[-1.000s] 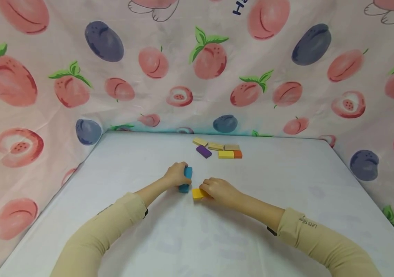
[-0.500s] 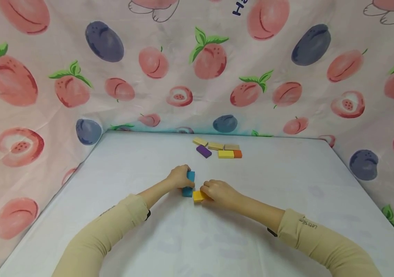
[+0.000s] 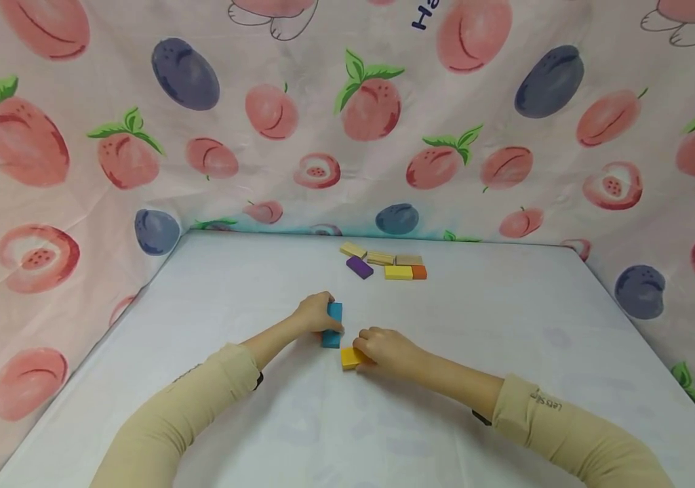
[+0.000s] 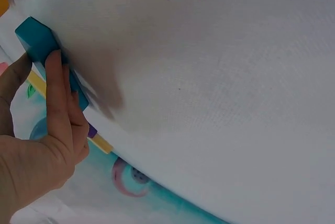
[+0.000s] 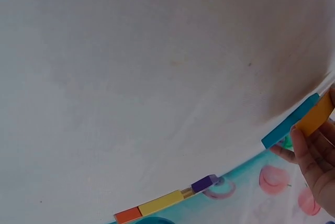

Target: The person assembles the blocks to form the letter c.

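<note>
- Across the white-covered table (image 3: 493, 325), two blocks are held by a person's hands, well apart from a purple block (image 3: 359, 267) toward the back.
- By the left hand (image 3: 313, 313), the blue block (image 3: 331, 339) is pinched, its long axis pointed away from the person.
- By the right hand (image 3: 391, 351), the amber block (image 3: 350, 358) is pinched, angled roughly crosswise.
- By a narrow gap, the amber block's left end is parted from the blue block's near right corner.
</note>
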`<move>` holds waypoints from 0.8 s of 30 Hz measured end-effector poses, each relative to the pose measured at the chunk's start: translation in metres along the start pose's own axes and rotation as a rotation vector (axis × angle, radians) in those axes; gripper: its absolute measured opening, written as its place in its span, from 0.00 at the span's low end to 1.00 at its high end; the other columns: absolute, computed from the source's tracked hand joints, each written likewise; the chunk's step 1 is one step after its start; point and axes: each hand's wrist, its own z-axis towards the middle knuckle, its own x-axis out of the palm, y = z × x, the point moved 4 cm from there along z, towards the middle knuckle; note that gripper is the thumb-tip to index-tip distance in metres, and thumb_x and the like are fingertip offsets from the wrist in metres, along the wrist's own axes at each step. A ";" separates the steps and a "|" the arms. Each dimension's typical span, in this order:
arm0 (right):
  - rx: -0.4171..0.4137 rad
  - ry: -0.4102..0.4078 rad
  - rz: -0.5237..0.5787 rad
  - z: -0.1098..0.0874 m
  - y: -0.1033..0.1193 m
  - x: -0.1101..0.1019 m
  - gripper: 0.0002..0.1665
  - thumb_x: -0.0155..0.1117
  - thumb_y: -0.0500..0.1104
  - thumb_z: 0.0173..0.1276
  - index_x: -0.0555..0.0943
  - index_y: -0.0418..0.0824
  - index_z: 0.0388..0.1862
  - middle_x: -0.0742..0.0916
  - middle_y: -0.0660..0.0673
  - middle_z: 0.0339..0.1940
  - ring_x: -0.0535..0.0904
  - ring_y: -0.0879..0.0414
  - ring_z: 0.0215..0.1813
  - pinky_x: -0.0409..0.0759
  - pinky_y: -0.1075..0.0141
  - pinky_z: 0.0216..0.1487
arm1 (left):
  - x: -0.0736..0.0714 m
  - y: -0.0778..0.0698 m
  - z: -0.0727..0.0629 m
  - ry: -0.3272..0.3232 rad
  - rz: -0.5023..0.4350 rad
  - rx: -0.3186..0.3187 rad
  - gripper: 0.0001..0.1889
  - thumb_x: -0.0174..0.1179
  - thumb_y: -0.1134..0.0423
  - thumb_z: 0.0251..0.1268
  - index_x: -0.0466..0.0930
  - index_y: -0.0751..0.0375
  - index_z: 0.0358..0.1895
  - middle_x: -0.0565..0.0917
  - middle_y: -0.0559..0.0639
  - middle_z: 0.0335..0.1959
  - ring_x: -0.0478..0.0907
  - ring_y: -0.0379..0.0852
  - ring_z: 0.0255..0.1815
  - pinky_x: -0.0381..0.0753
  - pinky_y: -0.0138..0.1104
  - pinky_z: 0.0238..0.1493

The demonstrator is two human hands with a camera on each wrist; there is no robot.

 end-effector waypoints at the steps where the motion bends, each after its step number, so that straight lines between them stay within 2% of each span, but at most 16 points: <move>1: 0.005 0.005 0.000 0.000 0.000 0.000 0.17 0.71 0.49 0.57 0.82 0.39 0.39 0.84 0.48 0.31 0.75 0.60 0.32 0.81 0.73 0.39 | 0.000 0.000 0.000 0.001 0.001 0.000 0.36 0.71 0.57 0.50 0.67 0.68 0.62 0.77 0.64 0.55 0.74 0.57 0.52 0.78 0.48 0.57; 6: 0.014 0.007 -0.005 -0.001 0.000 0.001 0.17 0.71 0.50 0.57 0.82 0.39 0.38 0.83 0.49 0.30 0.73 0.61 0.31 0.80 0.74 0.38 | -0.001 0.001 0.000 0.009 0.022 0.007 0.44 0.71 0.54 0.50 0.58 0.69 0.68 0.74 0.66 0.60 0.74 0.59 0.54 0.76 0.50 0.59; 7: 0.013 0.005 -0.003 -0.001 0.000 0.002 0.17 0.71 0.50 0.57 0.82 0.39 0.38 0.83 0.49 0.29 0.73 0.61 0.30 0.80 0.75 0.37 | -0.002 0.001 0.000 0.014 0.028 0.004 0.46 0.70 0.53 0.51 0.55 0.69 0.70 0.73 0.66 0.61 0.74 0.58 0.52 0.77 0.49 0.58; 10: 0.015 0.005 0.009 -0.001 0.001 0.002 0.18 0.70 0.51 0.58 0.82 0.39 0.37 0.82 0.49 0.28 0.71 0.61 0.29 0.79 0.75 0.36 | -0.003 0.005 -0.002 0.041 0.028 -0.025 0.49 0.68 0.50 0.54 0.49 0.70 0.72 0.72 0.67 0.62 0.80 0.55 0.41 0.83 0.42 0.49; 11: 0.019 0.008 0.013 -0.001 0.002 0.003 0.18 0.70 0.51 0.58 0.82 0.38 0.37 0.82 0.49 0.28 0.71 0.61 0.29 0.79 0.75 0.35 | -0.004 0.006 -0.003 0.043 0.029 -0.031 0.49 0.67 0.49 0.55 0.49 0.70 0.72 0.72 0.67 0.62 0.81 0.54 0.37 0.84 0.40 0.44; 13: 0.033 0.015 0.021 -0.002 0.003 0.003 0.18 0.70 0.52 0.58 0.82 0.39 0.38 0.83 0.49 0.28 0.71 0.62 0.29 0.80 0.76 0.36 | -0.006 0.007 -0.004 0.025 0.037 -0.018 0.44 0.65 0.49 0.58 0.54 0.69 0.71 0.73 0.66 0.61 0.79 0.52 0.34 0.84 0.39 0.42; 14: 0.044 0.017 0.027 -0.002 0.003 0.003 0.19 0.70 0.51 0.58 0.82 0.39 0.39 0.83 0.49 0.29 0.71 0.62 0.29 0.80 0.75 0.37 | -0.008 0.008 -0.005 0.011 0.034 0.002 0.41 0.64 0.49 0.58 0.58 0.68 0.69 0.74 0.66 0.59 0.80 0.52 0.35 0.84 0.39 0.41; 18: 0.090 0.032 0.051 -0.002 0.004 0.004 0.19 0.71 0.50 0.58 0.83 0.38 0.40 0.85 0.48 0.31 0.73 0.61 0.29 0.82 0.74 0.40 | -0.013 0.007 -0.010 -0.045 0.034 0.123 0.32 0.66 0.53 0.57 0.70 0.65 0.62 0.76 0.64 0.54 0.74 0.54 0.50 0.78 0.46 0.55; 21: 0.120 0.046 0.083 -0.001 0.003 0.007 0.19 0.71 0.49 0.58 0.82 0.38 0.42 0.85 0.47 0.33 0.74 0.61 0.30 0.82 0.72 0.41 | -0.014 0.008 -0.012 -0.025 0.039 0.183 0.34 0.70 0.56 0.53 0.70 0.63 0.63 0.75 0.63 0.55 0.73 0.57 0.56 0.76 0.48 0.59; 24: 0.145 0.053 0.123 -0.001 0.003 0.010 0.19 0.71 0.48 0.58 0.82 0.36 0.42 0.85 0.46 0.33 0.74 0.61 0.30 0.82 0.72 0.41 | -0.010 0.007 -0.014 0.006 0.100 0.248 0.36 0.72 0.57 0.50 0.69 0.63 0.65 0.74 0.63 0.59 0.72 0.58 0.60 0.73 0.49 0.63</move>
